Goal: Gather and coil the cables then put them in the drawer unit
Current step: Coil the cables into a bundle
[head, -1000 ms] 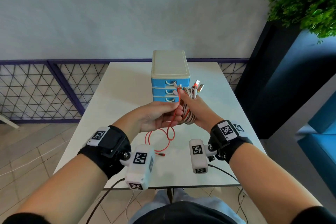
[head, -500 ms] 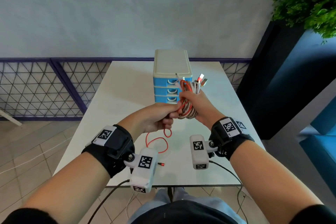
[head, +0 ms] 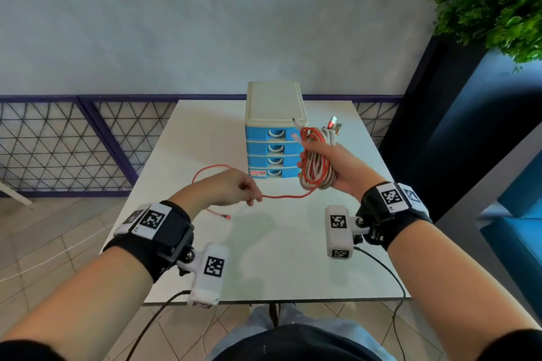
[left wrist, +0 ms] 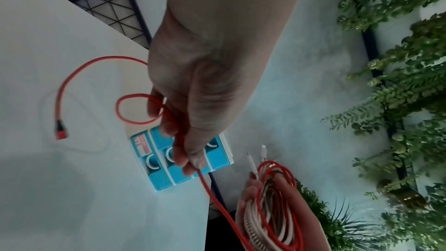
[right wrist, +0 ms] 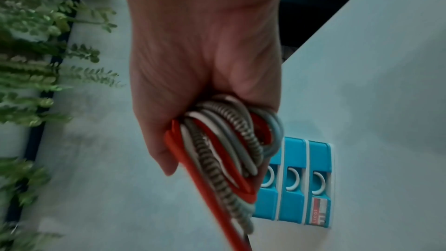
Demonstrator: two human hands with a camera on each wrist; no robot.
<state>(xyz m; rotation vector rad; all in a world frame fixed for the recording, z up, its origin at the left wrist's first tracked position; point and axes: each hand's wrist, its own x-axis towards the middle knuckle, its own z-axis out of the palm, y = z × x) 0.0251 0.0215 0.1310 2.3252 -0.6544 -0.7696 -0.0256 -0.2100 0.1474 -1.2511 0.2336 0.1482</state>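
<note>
My right hand grips a coil of red, white and braided cables upright, just right of the blue drawer unit; the coil fills that hand in the right wrist view. A loose red cable runs from the coil's bottom to my left hand, which pinches it at the fingertips. Beyond the left hand the red cable loops over the white table and ends in a plug. All drawers look closed.
The drawer unit stands at the table's far middle. A dark planter with green foliage rises at the right, and a purple mesh railing runs behind the table. Wrist camera cords hang off the near edge.
My left hand has pulled away leftward from the coil, drawing a length of red cable out straight. The right hand with the coil has shifted slightly right and up.
</note>
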